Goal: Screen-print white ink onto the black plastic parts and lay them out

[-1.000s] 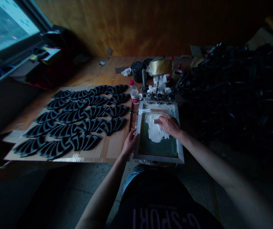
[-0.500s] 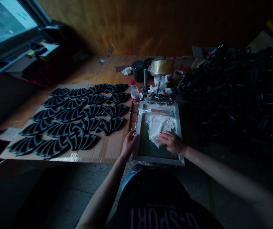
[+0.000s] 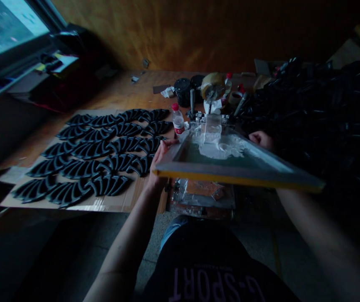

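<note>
A screen-printing frame (image 3: 239,179) is tilted up, its near edge raised toward me. White paste (image 3: 219,150) lies on its green mesh. A pale, paste-smeared scraper (image 3: 213,125) rests at the far end of the mesh. My left hand (image 3: 161,157) is closed on the frame's left side. Beyond the right side, beside the heap of black parts, is my right hand (image 3: 262,139) with curled fingers; what they hold is hidden. Part of its forearm passes behind the frame. Under the frame shows the printing base (image 3: 203,195), smeared and partly taped.
Rows of black ribbed parts (image 3: 82,167) lie on a cardboard sheet (image 3: 110,204) at the left. A red-capped bottle (image 3: 178,121) stands beside the frame. Black tubs (image 3: 182,91) and a tape roll (image 3: 213,87) sit behind it. Black parts (image 3: 318,126) are heaped at the right.
The frame's near edge has come up from the base. My right hand has left the scraper and moved right and away from me. My left hand has risen with the frame.
</note>
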`<state>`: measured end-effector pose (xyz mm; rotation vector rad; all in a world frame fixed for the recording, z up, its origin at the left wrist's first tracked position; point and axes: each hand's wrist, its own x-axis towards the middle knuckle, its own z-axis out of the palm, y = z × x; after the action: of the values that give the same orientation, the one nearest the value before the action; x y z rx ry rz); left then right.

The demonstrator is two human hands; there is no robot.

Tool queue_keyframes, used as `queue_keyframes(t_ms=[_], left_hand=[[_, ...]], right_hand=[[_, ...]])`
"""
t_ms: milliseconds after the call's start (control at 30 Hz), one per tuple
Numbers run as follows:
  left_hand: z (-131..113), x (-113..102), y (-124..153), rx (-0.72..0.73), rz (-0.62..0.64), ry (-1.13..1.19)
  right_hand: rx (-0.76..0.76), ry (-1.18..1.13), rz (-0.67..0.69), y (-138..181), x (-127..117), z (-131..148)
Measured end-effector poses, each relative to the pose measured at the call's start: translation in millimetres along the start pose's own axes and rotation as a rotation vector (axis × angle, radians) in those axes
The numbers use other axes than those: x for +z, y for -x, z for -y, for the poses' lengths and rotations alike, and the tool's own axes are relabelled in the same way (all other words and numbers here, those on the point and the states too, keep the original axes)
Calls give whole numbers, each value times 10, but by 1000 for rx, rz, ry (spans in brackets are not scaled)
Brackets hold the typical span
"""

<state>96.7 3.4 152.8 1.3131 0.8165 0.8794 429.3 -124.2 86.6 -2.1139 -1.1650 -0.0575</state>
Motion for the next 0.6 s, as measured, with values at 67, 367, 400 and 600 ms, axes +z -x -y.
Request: queue_keyframes(t_ms=[67, 367, 400, 600], left_hand=[[-136, 109, -178, 97, 17, 51], [490, 561, 443, -507, 206, 93], [637, 587, 585, -612, 268, 96], [1142, -39, 680, -555, 68, -126]], right_hand=[[1, 20, 141, 297, 144, -99], [0, 315, 540, 1248, 712, 726], [-12, 267, 512, 1308, 715, 838], [-329, -42, 466, 1319, 488, 612]])
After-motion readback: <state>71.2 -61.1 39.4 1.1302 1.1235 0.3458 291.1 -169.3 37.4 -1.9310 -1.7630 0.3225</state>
